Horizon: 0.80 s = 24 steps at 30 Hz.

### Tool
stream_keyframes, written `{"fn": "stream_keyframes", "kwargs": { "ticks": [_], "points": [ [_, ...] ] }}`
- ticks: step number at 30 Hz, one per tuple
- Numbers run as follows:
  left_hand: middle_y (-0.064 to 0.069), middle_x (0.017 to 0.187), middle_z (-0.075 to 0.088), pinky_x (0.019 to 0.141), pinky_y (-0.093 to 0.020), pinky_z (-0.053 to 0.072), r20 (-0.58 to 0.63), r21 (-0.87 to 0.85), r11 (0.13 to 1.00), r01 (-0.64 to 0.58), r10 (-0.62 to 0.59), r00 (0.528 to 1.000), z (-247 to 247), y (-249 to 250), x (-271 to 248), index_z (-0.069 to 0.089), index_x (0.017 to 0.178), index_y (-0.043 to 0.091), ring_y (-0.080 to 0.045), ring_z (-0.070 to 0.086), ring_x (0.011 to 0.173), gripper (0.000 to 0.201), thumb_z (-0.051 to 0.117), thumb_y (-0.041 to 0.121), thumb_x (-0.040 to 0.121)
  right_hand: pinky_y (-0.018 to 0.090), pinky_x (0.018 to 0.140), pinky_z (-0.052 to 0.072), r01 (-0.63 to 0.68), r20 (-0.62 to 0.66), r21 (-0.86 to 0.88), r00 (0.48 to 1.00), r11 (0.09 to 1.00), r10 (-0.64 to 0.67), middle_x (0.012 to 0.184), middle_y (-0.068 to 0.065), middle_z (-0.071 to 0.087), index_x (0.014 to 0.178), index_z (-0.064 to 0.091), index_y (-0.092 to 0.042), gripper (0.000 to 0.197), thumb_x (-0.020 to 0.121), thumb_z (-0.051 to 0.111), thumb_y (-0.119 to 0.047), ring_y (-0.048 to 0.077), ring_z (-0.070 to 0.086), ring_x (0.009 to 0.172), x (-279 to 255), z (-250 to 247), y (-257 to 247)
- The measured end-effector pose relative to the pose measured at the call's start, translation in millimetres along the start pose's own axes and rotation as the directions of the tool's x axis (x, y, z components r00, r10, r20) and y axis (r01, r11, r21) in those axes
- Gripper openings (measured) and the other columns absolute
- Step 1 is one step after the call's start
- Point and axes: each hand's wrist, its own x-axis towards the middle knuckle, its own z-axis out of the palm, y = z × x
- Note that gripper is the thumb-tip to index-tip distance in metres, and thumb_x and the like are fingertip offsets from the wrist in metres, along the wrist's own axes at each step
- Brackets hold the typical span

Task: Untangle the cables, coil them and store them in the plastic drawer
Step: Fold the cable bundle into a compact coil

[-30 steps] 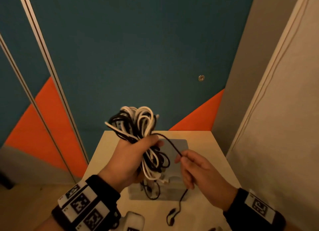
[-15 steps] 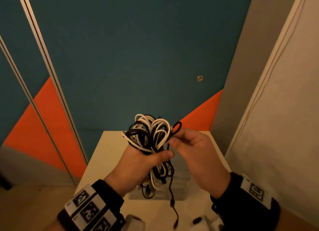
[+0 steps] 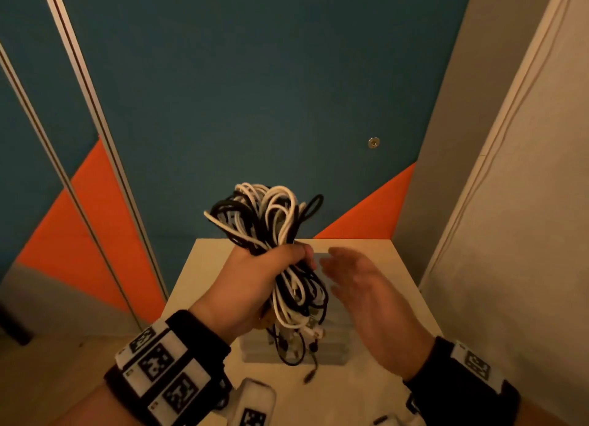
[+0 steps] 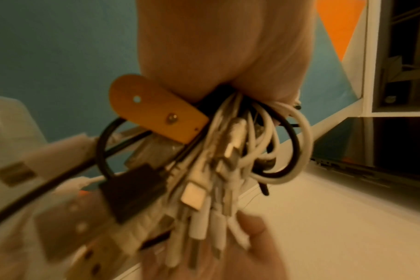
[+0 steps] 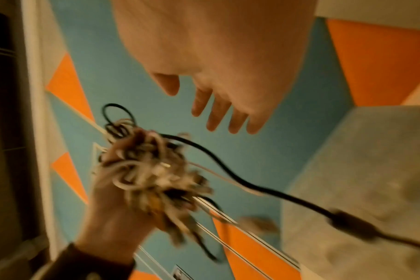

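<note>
Left hand (image 3: 255,276) is wrapped tight round the middle of the cable bundle (image 3: 271,215), black and white loops fanning up toward 12 o'clock and plug ends dangling toward 6, probably to keep the tangle off the counter (image 3: 398,298) while strands are picked out. Right hand (image 3: 366,285), at 3 o'clock of the bundle, is spread wide and holds nothing. Beneath the plugs sits the plastic drawer (image 3: 334,352).

We see the tangled black and white cables (image 3: 274,234) bunched upright at frame centre, plugs dangling over the clear plastic drawer (image 3: 331,346) below.
</note>
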Motion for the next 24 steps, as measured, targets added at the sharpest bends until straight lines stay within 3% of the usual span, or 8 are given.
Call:
{"fn": "stream_keyframes", "kwargs": {
  "ticks": [3, 6, 9, 11, 15, 19, 22, 24],
  "points": [
    [-0.014, 0.069, 0.065, 0.059, -0.032, 0.055, 0.005, -0.072, 0.997, 0.011, -0.011, 1.000, 0, 7, 1, 0.068, 0.075, 0.005, -0.024, 0.063, 0.062, 0.008, 0.070, 0.012, 0.074, 0.048, 0.111, 0.036, -0.254, 0.220, -0.042, 0.941, 0.966, 0.257, 0.129, 0.006, 0.063, 0.132, 0.055, -0.019, 0.042, 0.090, 0.054, -0.012, 0.025, 0.056, 0.124, -8, -1, 30],
    [-0.003, 0.062, 0.062, 0.062, -0.032, 0.053, -0.011, -0.051, 0.999, 0.006, -0.006, 1.000, -5, 10, 4, 0.065, 0.063, 0.017, -0.022, 0.062, 0.065, 0.020, 0.073, 0.014, 0.080, 0.040, 0.093, 0.051, -0.357, 0.239, -0.245, 0.879, 0.901, 0.413, 0.110, 0.015, 0.070, 0.123, 0.060, -0.011, 0.035, 0.094, 0.046, 0.002, 0.030, 0.067, 0.103, -13, -6, 41],
    [-0.003, 0.060, 0.060, 0.058, -0.029, 0.051, -0.067, -0.004, 1.000, -0.009, 0.009, 0.998, -15, 12, 8, 0.062, 0.059, 0.017, -0.020, 0.059, 0.061, 0.032, 0.064, 0.010, 0.089, 0.032, 0.057, 0.048, -0.286, 0.120, -0.405, 0.925, 0.869, 0.360, 0.062, 0.011, 0.062, 0.093, 0.067, -0.012, 0.022, 0.098, 0.045, -0.009, 0.024, 0.059, 0.054, -21, -19, 30],
    [-0.005, 0.060, 0.062, 0.056, -0.031, 0.048, -0.129, 0.091, 0.995, -0.032, 0.044, 0.991, -22, 10, 9, 0.063, 0.062, 0.015, -0.019, 0.059, 0.057, 0.029, 0.065, 0.007, 0.090, 0.029, 0.047, 0.035, -0.204, 0.033, -0.346, 0.973, 0.916, 0.229, 0.051, 0.008, 0.043, 0.083, 0.064, -0.011, 0.023, 0.099, 0.046, -0.012, 0.017, 0.039, 0.041, -21, -24, 22],
    [0.005, 0.078, 0.072, 0.068, -0.028, 0.052, -0.042, 0.318, 0.938, -0.136, 0.157, 0.987, -21, -3, 2, 0.068, 0.085, 0.028, -0.011, 0.068, 0.074, 0.026, 0.073, 0.002, 0.085, 0.027, 0.050, 0.036, -0.045, -0.096, -0.093, 0.995, 0.995, 0.036, 0.060, 0.006, 0.036, 0.087, 0.063, -0.005, 0.026, 0.100, 0.042, -0.012, 0.015, 0.034, 0.049, -14, -9, -1],
    [0.026, 0.105, 0.072, 0.085, -0.009, 0.045, 0.107, 0.401, 0.887, -0.229, 0.203, 0.973, -3, -15, -12, 0.067, 0.108, 0.029, 0.009, 0.063, 0.102, 0.044, 0.076, -0.002, 0.079, 0.033, 0.074, 0.051, 0.194, -0.074, -0.242, 0.973, 0.951, -0.217, 0.093, 0.011, 0.062, 0.086, 0.076, -0.021, 0.024, 0.093, 0.053, -0.016, 0.022, 0.063, 0.084, -7, 13, -15],
    [0.024, 0.105, 0.072, 0.082, -0.008, 0.046, 0.082, 0.379, 0.896, -0.233, 0.218, 0.973, 1, -21, -16, 0.066, 0.109, 0.031, 0.008, 0.064, 0.102, 0.047, 0.079, 0.001, 0.076, 0.043, 0.083, 0.050, 0.180, -0.025, -0.280, 0.981, 0.943, -0.194, 0.103, 0.007, 0.071, 0.098, 0.075, -0.022, 0.022, 0.095, 0.054, -0.017, 0.026, 0.065, 0.097, -7, 21, -21],
    [0.018, 0.102, 0.073, 0.081, -0.011, 0.049, 0.078, 0.373, 0.897, -0.239, 0.227, 0.971, -1, -23, -15, 0.067, 0.109, 0.028, 0.002, 0.066, 0.100, 0.047, 0.083, 0.003, 0.073, 0.029, 0.078, 0.053, 0.175, -0.010, -0.249, 0.983, 0.953, -0.183, 0.094, 0.002, 0.075, 0.095, 0.076, -0.016, 0.023, 0.094, 0.054, -0.011, 0.014, 0.066, 0.086, -9, 24, -26]
  ]
}}
